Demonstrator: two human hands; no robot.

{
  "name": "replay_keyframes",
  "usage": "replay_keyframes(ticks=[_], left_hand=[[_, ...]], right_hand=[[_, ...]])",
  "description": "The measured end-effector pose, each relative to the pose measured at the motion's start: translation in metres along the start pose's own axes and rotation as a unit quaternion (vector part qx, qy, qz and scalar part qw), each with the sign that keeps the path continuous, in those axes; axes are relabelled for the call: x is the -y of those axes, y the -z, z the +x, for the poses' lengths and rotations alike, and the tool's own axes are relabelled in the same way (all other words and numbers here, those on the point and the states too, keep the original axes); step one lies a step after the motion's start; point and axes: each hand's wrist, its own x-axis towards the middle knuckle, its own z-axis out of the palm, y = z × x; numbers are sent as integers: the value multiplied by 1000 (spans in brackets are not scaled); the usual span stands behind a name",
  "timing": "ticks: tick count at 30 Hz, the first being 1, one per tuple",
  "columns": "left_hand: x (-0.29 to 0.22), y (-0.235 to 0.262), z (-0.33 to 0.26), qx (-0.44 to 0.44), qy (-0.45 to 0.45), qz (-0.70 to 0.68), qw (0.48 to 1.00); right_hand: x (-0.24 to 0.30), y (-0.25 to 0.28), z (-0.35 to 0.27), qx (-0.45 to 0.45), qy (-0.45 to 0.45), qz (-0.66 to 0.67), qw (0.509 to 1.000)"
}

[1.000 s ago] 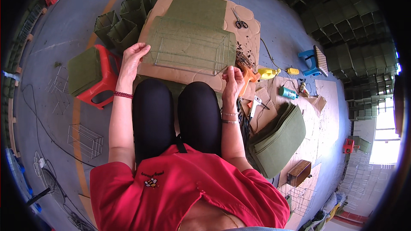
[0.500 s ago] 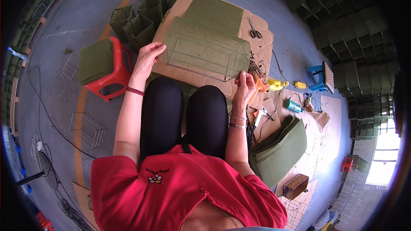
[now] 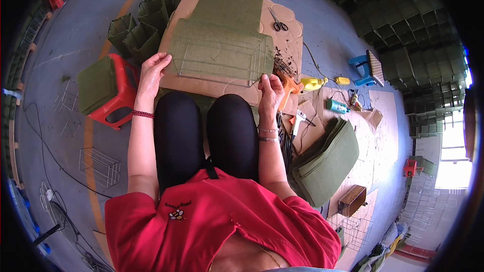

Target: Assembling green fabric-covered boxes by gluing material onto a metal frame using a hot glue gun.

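A thin, see-through green sheet (image 3: 212,45) is stretched in front of my knees, with a rectangular wire frame (image 3: 222,76) showing through it. Thumb and fingers of my left hand (image 3: 153,72) pinch the sheet's left edge. My right hand (image 3: 271,89) is closed at the sheet's lower right corner, close to the frame's corner; whether it also grips the wire cannot be made out. Beneath them, a thicker green fabric panel (image 3: 229,7) lies on a cardboard-topped work surface (image 3: 176,10). Black scissors (image 3: 278,20) rest at its far right.
Left of me stands a red stool (image 3: 118,90) bearing green panels; wire frames (image 3: 100,166) lie on the floor. Open green boxes (image 3: 143,40) cluster beyond. To my right are an orange tool (image 3: 288,89), a glue gun (image 3: 297,121), a teal bottle (image 3: 337,106) and folded green fabric (image 3: 327,163).
My view has shifted, so the whole scene sits further left in the picture. Both hands keep their hold on the green sheet, which stays over the work surface.
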Motion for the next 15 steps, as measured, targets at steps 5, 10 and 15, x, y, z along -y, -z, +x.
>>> replay_keyframes(ticks=[5,10,15], left_hand=[[-1,1,-1,13,2,-26,1000],[-23,-26,-12,-134,-261,288,911],[-68,-100,-26,116,-489,583,638]], right_hand=[[-2,0,1,6,-10,32,999],[-2,4,1,13,-13,40,999],[-2,2,1,22,-12,27,999]])
